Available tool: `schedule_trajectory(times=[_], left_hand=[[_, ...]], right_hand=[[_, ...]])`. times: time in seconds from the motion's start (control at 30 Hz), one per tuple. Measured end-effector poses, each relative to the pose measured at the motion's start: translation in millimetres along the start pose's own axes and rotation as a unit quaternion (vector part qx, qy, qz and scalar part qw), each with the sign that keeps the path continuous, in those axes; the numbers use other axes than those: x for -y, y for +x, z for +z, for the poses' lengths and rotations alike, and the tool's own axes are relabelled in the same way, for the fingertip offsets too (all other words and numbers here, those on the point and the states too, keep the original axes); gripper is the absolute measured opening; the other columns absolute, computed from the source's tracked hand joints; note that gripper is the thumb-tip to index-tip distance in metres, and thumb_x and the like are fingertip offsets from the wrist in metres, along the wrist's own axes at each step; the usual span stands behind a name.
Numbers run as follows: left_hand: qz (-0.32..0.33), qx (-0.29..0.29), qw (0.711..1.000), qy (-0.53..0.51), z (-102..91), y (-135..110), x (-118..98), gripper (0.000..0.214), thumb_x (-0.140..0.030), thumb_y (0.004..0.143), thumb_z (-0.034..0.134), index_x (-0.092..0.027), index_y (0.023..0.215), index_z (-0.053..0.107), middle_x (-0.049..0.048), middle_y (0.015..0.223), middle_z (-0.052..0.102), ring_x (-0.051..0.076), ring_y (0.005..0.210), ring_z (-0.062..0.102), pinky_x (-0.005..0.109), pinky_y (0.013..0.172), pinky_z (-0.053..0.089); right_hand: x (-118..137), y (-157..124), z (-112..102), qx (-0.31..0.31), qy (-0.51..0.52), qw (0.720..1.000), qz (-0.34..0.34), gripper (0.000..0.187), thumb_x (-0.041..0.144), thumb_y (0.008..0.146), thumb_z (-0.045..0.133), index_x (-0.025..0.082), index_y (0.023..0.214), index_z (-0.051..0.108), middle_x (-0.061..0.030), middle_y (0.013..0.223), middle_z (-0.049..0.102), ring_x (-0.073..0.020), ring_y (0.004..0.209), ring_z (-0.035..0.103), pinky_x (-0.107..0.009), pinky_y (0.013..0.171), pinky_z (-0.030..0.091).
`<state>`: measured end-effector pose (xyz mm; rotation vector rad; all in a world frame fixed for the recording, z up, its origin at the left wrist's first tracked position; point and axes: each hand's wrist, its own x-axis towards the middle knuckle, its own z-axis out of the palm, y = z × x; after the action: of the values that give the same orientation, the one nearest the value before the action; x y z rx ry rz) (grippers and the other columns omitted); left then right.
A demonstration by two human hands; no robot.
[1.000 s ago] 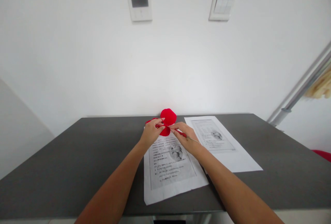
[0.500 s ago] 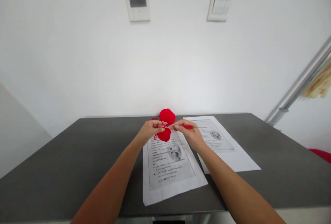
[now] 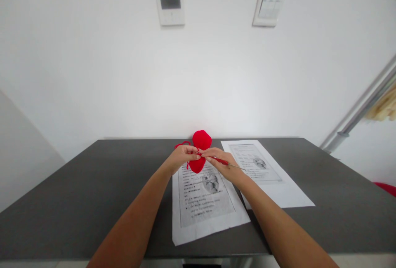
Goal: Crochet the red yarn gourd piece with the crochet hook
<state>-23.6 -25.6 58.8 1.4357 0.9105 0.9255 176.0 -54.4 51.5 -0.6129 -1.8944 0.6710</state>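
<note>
Between the fingers of my left hand (image 3: 182, 156) is pinched a piece of red crochet work (image 3: 197, 165), which hangs below the fingertips. My right hand (image 3: 224, 163) is closed around a crochet hook (image 3: 220, 160) with a red grip and thin metal ends. The hook's working tip meets the red piece at my left fingertips, where the fingers of both hands nearly touch and hide the stitches. A ball of red yarn (image 3: 201, 140) stands just behind my hands, near the wall. A loose red strand (image 3: 182, 143) loops out behind my left hand.
Under my hands lies a printed sheet (image 3: 207, 218) on the dark grey table (image 3: 123, 185). Another printed sheet (image 3: 278, 189) is to its right. The white wall behind carries a thermostat panel (image 3: 171, 7) and a light switch (image 3: 268, 9). A grey pole (image 3: 355, 117) slants at the right.
My right hand has come closer to my left. The hook has tilted, its back end now lower, and its tip has drawn in to the left fingertips. The view has shifted slightly.
</note>
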Motion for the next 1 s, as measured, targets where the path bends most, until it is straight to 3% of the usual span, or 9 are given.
schedule_trajectory(times=[0.13,0.37,0.6,0.73,0.83,0.9,1.0], left_hand=[[0.019,-0.031,0.997,0.070,-1.3,0,0,0.029,-0.039,0.064,0.074,-0.015,0.080,0.075,0.0074,0.081,0.073,0.021,0.080,0.064,0.034,0.079,0.046],[-0.008,-0.010,0.993,-0.119,15.4,-3,-5,0.046,-0.025,0.053,0.082,-0.013,0.096,0.072,0.0097,0.090,0.074,0.021,0.086,0.065,0.034,0.085,0.045],[-0.013,0.010,0.991,-0.133,18.9,-2,-3,0.055,-0.020,0.054,0.080,-0.013,0.107,0.068,0.0093,0.091,0.074,0.022,0.089,0.066,0.034,0.087,0.044],[0.020,-0.042,0.997,-0.061,23.0,-1,-1,0.056,-0.018,0.058,0.077,-0.012,0.112,0.065,0.0085,0.092,0.074,0.022,0.090,0.066,0.036,0.087,0.046],[0.053,-0.134,0.989,0.032,33.1,0,3,0.052,-0.013,0.060,0.074,-0.014,0.111,0.066,0.0091,0.101,0.072,0.024,0.097,0.064,0.036,0.090,0.046],[0.071,-0.180,0.980,0.039,40.1,1,6,0.048,-0.012,0.061,0.073,-0.015,0.109,0.067,0.0096,0.106,0.070,0.024,0.102,0.063,0.036,0.093,0.045],[0.053,-0.119,0.989,-0.064,43.5,2,8,0.043,-0.021,0.064,0.074,-0.014,0.105,0.067,0.0105,0.099,0.072,0.024,0.097,0.064,0.037,0.088,0.048]], right_hand=[[1,1,0,-0.036,0.035,0.998,0.029,0.016,0.032,0.088,0.057,0.026,0.095,0.071,-0.0046,0.100,0.072,-0.0189,0.097,0.065,-0.038,0.091,0.050],[1,1,5,-0.076,0.054,0.996,0.016,0.014,0.032,0.086,0.060,0.023,0.090,0.071,-0.0055,0.092,0.071,-0.0196,0.091,0.065,-0.038,0.086,0.050],[-4,-3,11,-0.100,0.001,0.995,-0.012,0.011,0.029,0.087,0.059,0.023,0.089,0.067,-0.0056,0.090,0.070,-0.0199,0.088,0.064,-0.038,0.083,0.051],[-8,-4,15,-0.099,-0.052,0.994,-0.016,0.009,0.025,0.089,0.054,0.023,0.091,0.063,-0.0062,0.094,0.067,-0.0198,0.092,0.062,-0.036,0.084,0.050],[-11,-5,18,-0.076,-0.121,0.989,-0.034,0.010,0.022,0.091,0.048,0.022,0.091,0.058,-0.0072,0.095,0.064,-0.0205,0.092,0.059,-0.037,0.083,0.048],[-13,-6,20,-0.070,-0.163,0.983,-0.055,0.011,0.019,0.091,0.045,0.021,0.091,0.055,-0.0076,0.094,0.062,-0.0209,0.092,0.058,-0.037,0.083,0.048],[-14,-5,21,-0.076,-0.187,0.975,-0.089,0.010,0.018,0.091,0.045,0.022,0.093,0.054,-0.0088,0.101,0.061,-0.0220,0.100,0.056,-0.040,0.087,0.047]])
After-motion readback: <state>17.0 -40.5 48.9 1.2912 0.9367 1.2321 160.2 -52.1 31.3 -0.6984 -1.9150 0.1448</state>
